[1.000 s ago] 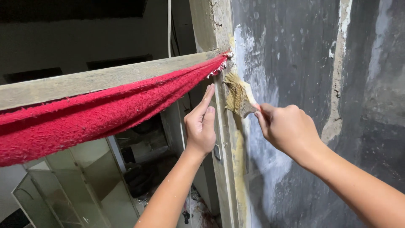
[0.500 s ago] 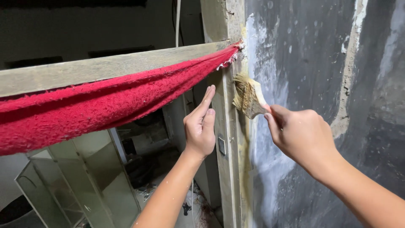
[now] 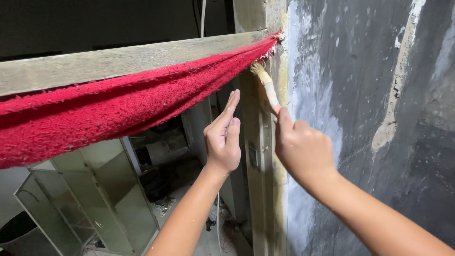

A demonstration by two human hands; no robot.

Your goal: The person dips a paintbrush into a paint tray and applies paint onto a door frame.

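A person's right hand (image 3: pixel 303 151) closes its fingers around the handle of a paintbrush (image 3: pixel 266 87), holding it upright against a vertical door frame (image 3: pixel 259 189). The brush's pale, frayed bristles touch the frame's upper corner, just under the end of a coarse red woven cloth (image 3: pixel 118 114). The cloth drapes along the underside of a rough, weathered wooden beam (image 3: pixel 118 61) that runs to the frame's top. The left hand (image 3: pixel 223 137) is raised beside the frame, empty, its fingers straight and together, thumb folded in; whether it touches the frame is unclear. To the right stands a rough dark grey wall (image 3: pixel 379 95) with patchy whitish smears and a cracked plaster seam.
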